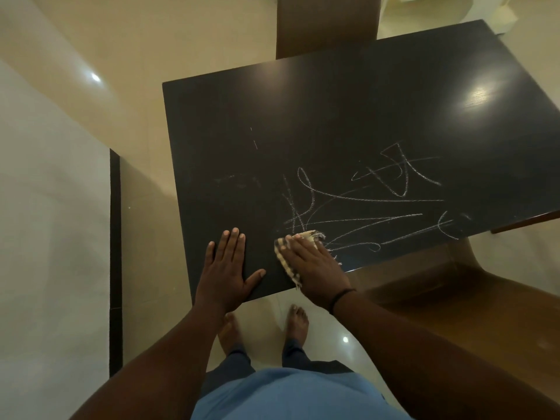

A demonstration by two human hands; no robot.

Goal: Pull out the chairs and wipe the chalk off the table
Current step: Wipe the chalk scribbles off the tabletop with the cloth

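A black table (pixel 333 110) fills the middle of the view. White chalk scribbles (pixel 372 204) cover its near right part, and faint smears (pixel 239 181) lie to the left of them. My right hand (pixel 315 265) presses flat on a frayed striped cloth (pixel 285 253) at the table's near edge, at the lower left end of the scribbles. My left hand (pixel 227 268) rests flat on the tabletop beside it, fingers spread, holding nothing. One brown chair (pixel 327 25) stands at the far side, and another brown chair (pixel 454 298) is at the near right.
I stand barefoot on a glossy cream tiled floor (pixel 330 334) at the table's near corner. A dark strip (pixel 115 253) runs along the floor on the left beside a pale wall. A pale piece of furniture (pixel 448 10) shows at the top right.
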